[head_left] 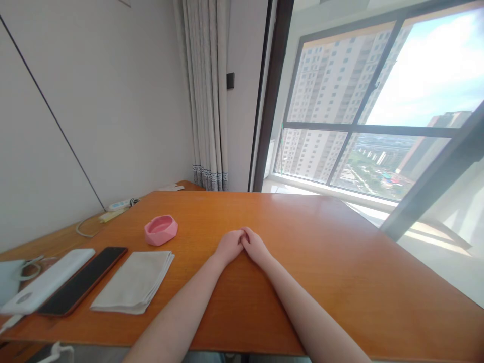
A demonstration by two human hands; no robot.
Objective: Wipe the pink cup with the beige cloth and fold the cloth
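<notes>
My left hand (229, 246) and my right hand (257, 247) rest together on the wooden table (317, 272), with their fingertips meeting. The fingers of both hands are curled in and closed, and no object shows in them. To the left of my left hand sits a pink faceted bowl (161, 236). Nearer the front left lies a folded pale cloth (132, 282). Beside it are a dark phone (83, 282) with a reddish edge and a white power bank-like slab (49, 282); neither hand touches these things.
A white power strip (118, 205) with a cable lies along the wall at the left. More white cables and a pale box (9, 277) are at the left edge. Behind the table hang a grey curtain (207, 101) and a dark door frame (274, 96), with a large window at right.
</notes>
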